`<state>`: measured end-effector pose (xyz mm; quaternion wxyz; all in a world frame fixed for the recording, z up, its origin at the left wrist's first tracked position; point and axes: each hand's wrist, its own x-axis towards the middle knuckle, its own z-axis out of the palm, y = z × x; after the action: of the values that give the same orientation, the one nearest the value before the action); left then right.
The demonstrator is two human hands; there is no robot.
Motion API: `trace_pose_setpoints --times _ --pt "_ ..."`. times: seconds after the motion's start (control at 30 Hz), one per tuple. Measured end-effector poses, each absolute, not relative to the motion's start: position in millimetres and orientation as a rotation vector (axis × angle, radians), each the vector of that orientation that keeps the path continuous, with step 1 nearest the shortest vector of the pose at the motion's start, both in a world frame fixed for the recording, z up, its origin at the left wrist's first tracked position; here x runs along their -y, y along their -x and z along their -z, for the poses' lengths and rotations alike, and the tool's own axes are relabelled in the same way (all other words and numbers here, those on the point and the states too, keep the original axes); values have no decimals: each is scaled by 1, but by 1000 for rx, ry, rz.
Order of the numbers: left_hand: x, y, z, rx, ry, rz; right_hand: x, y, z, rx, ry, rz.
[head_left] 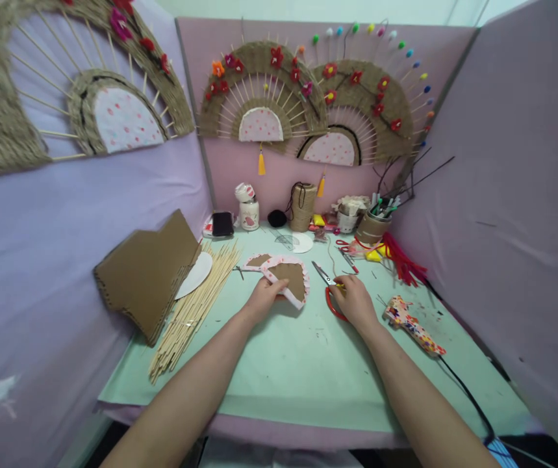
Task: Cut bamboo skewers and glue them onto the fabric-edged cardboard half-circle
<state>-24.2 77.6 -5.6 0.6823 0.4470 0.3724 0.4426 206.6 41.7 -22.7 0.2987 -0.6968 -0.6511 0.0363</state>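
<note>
My left hand [263, 299] pinches a half-round cardboard piece [292, 281], its edge wrapped in pink-and-white fabric with snipped folds. Behind that lies a second fabric-edged cardboard piece [258, 260], partly hidden. My right hand [354, 300] is closed around the handles of red-handled scissors [330, 278]. Their blades point away to the upper left, slightly apart, close to the tabletop. A strand of twine [332, 253] lies just beyond the blades.
At left are bamboo sticks [195, 305] and a large cardboard sheet [147, 273]. A fabric-covered glue gun [415, 328] with a black cord lies right. Along the back stand a jar [249, 214], a twine spool [302, 208] and a pen holder [373, 226]. Decorated fans [264, 71] hang behind.
</note>
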Motion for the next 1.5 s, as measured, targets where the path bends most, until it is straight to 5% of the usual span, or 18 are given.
trace_pose_setpoints --times 0.5,1.1,1.5 --pt "-84 34 -6 -804 -923 -1080 -50 -211 10 1756 2301 -247" --pt "-90 45 -12 -801 -910 -1061 -45 -185 8 1608 1628 -23" --pt "-92 46 -10 -808 -876 -1076 -40 -187 16 1418 1474 -234"
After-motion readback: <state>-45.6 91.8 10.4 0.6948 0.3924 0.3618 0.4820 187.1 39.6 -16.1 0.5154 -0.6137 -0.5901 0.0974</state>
